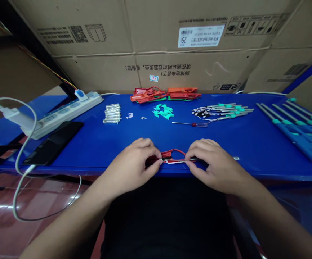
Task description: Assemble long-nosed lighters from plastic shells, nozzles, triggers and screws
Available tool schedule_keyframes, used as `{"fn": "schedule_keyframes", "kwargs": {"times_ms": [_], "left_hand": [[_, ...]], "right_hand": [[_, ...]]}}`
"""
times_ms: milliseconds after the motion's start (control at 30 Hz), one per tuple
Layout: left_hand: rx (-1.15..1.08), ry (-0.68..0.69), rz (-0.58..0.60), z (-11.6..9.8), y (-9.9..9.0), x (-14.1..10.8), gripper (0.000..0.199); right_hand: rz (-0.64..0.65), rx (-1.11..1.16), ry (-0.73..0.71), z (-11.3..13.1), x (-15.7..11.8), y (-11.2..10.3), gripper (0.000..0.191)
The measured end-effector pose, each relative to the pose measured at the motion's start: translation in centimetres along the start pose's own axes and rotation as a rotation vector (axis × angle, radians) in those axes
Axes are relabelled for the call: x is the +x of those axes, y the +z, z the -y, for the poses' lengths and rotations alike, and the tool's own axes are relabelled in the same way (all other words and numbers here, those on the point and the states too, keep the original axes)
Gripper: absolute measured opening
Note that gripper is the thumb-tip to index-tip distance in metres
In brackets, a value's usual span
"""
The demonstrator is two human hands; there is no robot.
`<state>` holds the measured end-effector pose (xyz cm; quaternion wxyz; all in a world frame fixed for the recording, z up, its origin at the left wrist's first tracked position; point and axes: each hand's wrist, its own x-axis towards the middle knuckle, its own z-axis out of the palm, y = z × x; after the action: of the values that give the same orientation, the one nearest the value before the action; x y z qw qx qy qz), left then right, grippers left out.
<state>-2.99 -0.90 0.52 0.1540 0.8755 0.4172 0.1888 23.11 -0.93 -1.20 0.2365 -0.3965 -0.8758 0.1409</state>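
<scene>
Blue surface (pixel 134 135): red plastic frame (pixel 175 151) pinched at the near edge between left hand (pixel 130 167) and right hand (pixel 215 165).

The frame's long axis is laid left to right, roughly parallel to the edge, and it is centred between the hands, so neither hand is clearly nearer. A dark shaft (pixel 199 159) with a metal tip (pixel 235 158) is extended rightward from under the right hand; a thin white wire (pixel 174 162) is run along the frame's lower side. Grip is narrow: left fingers (pixel 157 161) are closed on the frame's left end, right fingers (pixel 190 157) on its right end and the wire, with contact partly hidden.
</scene>
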Motion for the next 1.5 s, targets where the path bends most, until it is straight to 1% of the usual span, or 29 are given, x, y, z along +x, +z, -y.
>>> {"fn": "schedule_keyframes", "kwargs": {"times_ms": [100, 233, 300, 567, 633, 733, 833, 933, 1033, 1100, 1300, 1400, 1500], "left_hand": [[-0.001, 0.007, -0.004, -0.2, 0.0, 0.0, 0.011], [-0.037, 0.014, -0.098, -0.3, -0.2, 0.3, 0.009], [-0.043, 0.021, -0.125, -0.3, -0.1, 0.6, 0.008], [-0.013, 0.048, -0.135, 0.5, 0.6, 1.3, 0.009], [-0.032, 0.055, -0.122, 0.7, 0.6, 1.2, 0.008], [-0.053, 0.061, -0.131, 0.8, 0.6, 1.1, 0.008], [-0.042, 0.068, -0.141, 0.8, 0.6, 1.0, 0.010], [-0.066, 0.045, -0.122, 0.9, 0.6, 1.1, 0.011], [-0.123, 0.016, -0.087, 1.2, 0.5, 1.3, 0.009], [-0.141, 0.014, -0.070, 1.4, 0.5, 1.4, 0.008], [-0.094, 0.073, -0.093, 1.3, 0.4, 1.4, 0.009], [-0.050, 0.123, -0.116, 1.2, 0.6, 1.1, 0.012], [-0.018, 0.143, -0.144, 1.2, 0.9, 0.8, 0.013]], "right_hand": [[-0.001, -0.004, 0.001, 0.0, 0.0, 0.0, 0.009], [0.008, -0.004, 0.008, 0.1, 0.0, 0.0, 0.008], [0.014, 0.000, 0.011, 0.1, 0.1, 0.0, 0.008], [0.018, -0.006, 0.017, 0.0, 0.1, -0.1, 0.006], [0.035, -0.009, 0.025, 0.0, 0.2, -0.1, 0.005], [0.058, -0.016, 0.029, 0.0, 0.3, -0.2, 0.005], [0.063, -0.017, 0.033, 0.1, 0.3, -0.1, 0.005], [0.057, -0.029, 0.030, 0.2, 0.4, -0.2, 0.007], [0.028, -0.054, 0.006, 0.6, 1.0, -0.5, 0.018], [0.027, -0.064, -0.032, 0.9, 1.9, -0.7, 0.021], [0.160, -0.063, -0.201, 1.0, 4.8, -0.3, 0.023], [0.189, -0.059, -0.226, 0.9, 5.3, -0.1, 0.023], [0.192, -0.047, -0.213, 0.9, 5.2, 0.0, 0.023]]}}
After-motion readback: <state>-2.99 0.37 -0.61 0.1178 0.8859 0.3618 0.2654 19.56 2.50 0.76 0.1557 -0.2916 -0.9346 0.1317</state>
